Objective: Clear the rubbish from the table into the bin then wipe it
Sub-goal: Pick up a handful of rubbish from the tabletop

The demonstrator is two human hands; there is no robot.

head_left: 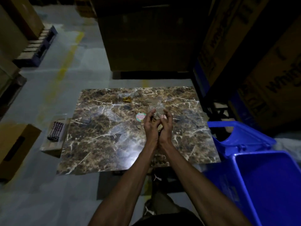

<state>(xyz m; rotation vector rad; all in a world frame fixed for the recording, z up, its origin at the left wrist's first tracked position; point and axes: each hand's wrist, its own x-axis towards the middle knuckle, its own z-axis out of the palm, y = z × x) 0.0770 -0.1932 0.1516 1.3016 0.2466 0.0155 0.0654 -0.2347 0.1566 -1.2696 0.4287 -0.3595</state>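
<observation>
Head view, hands: the left hand (pixel 150 126) and the right hand (pixel 166 126) meet above the middle of the counter (pixel 101 128), wrists touching, both grasping a wad of clear crumpled plastic (pixel 156 110) that sticks up between the fingertips.
Grip: fingers of both hands are curled round the plastic and some brownish scraps under it (too dim to tell what they are).
Counter: a dark marbled slab with pale veins, glare on its near edge.
Rubbish left on it: a round sticker-like disc (pixel 140 116) just beside the left hand; a yellowish-brown crumpled scrap (pixel 127 99) near the far edge, well apart from the hands.
Bin: a blue plastic bin (pixel 244 176) stands on the floor at the counter's right corner, its lid (pixel 241 136) tipped back.
Cloth: a folded checked cloth (pixel 55 131) lies on a small box (pixel 52 145) just beside the counter's left edge.
Surroundings: cardboard cartons (pixel 260 70) stacked behind and to the right.
</observation>
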